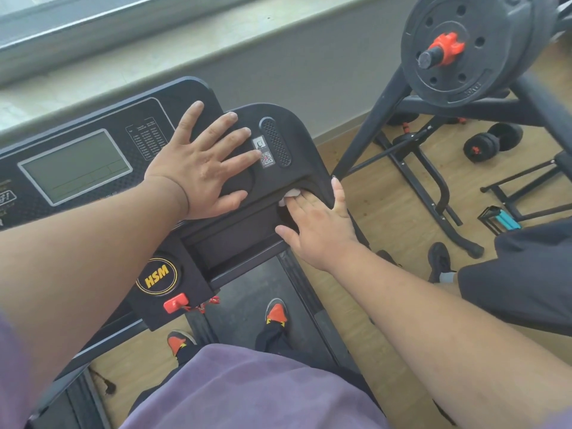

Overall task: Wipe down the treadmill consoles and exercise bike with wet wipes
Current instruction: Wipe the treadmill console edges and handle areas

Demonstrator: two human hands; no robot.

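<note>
A black treadmill console (102, 156) is seen below a window sill, its grey display set toward the left edge and a speaker grille (276, 140) near the right corner. The left hand (201, 168) is laid flat on the console's right wing, fingers straight and spread, nothing held. The right hand (318, 218) is pressed, fingers extended, against a white wet wipe (291, 195) in the recess under the right edge; little of the wipe is visible. Wiping of this console is judged to be under way; how much is already clean cannot be told. No exercise bike or second treadmill is identifiable, so those are presumed outstanding.
</note>
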